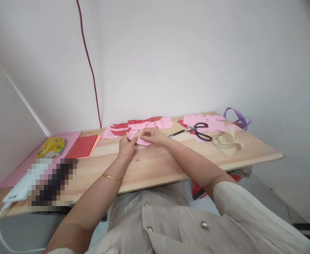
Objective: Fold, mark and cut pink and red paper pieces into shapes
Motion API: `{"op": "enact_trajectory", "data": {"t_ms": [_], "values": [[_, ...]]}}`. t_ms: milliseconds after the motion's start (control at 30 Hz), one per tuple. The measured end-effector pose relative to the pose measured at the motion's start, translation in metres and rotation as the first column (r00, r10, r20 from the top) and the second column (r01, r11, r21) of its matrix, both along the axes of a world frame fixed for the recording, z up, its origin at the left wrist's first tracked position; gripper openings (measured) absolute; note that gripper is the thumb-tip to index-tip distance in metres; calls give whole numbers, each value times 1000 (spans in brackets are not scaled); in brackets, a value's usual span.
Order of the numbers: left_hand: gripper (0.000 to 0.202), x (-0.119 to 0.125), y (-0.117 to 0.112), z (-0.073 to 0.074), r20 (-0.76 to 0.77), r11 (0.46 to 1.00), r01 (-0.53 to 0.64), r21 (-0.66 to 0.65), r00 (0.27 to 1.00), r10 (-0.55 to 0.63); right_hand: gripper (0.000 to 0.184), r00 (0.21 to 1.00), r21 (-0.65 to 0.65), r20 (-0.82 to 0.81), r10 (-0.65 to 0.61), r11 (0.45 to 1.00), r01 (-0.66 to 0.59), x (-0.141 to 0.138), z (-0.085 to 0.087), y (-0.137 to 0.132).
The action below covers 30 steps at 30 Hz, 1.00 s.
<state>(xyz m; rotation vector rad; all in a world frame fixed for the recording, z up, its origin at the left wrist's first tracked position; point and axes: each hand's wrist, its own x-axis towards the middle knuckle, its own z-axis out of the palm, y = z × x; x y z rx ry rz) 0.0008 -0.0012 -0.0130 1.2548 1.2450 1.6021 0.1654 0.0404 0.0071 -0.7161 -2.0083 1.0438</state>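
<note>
Between my hands is a piece of pink paper (pixel 143 141), held just above the wooden table. My left hand (pixel 127 145) pinches its left side, thumb on top. The curled fingers of my right hand (pixel 152 135) close on its upper right part; the fingertips partly cover it. Just behind lie cut pink paper pieces (pixel 165 122) and red paper pieces (pixel 121 131) with jagged edges, in an overlapping row. Right of my right hand are a black pen (pixel 177 133) and black-handled scissors (pixel 197 129), the scissors resting on pink and red scraps.
Pink offcuts (pixel 215 124), crumpled beige paper (pixel 229 143) and a purple ribbon (pixel 238 118) are at the right. Leftward lie red paper sheets (pixel 83 146), a yellow packet (pixel 51 147) and a white device with a cable (pixel 18 190). The table (pixel 155 167) meets the wall behind.
</note>
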Motion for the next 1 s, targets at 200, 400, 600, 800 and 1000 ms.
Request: {"op": "enact_trajectory", "data": {"t_ms": [200, 400, 600, 800, 1000], "values": [[18, -4, -6, 7, -256, 994, -36, 101, 965, 61, 20, 997, -170, 60, 49, 985, -38, 2, 2, -3], [31, 1, -6, 9, 80, 982, 182, -45, 981, -178, 20, 994, -47, 107, -10, 999, 15, 3, 5, -2], [29, 1, -3, 0, 81, 975, 196, -101, 979, -189, 16, 990, 6, 134, -38, 999, 38, 1, 7, -4], [38, 2, -1, 1, 128, 985, 129, -112, 985, -115, 18, 986, 67, 154, -58, 997, 48, -1, 11, -5], [35, 3, -2, 5, 303, 986, 133, -99, 948, -97, 18, 983, 102, 176, -45, 994, 27, 0, 7, -1]]}}
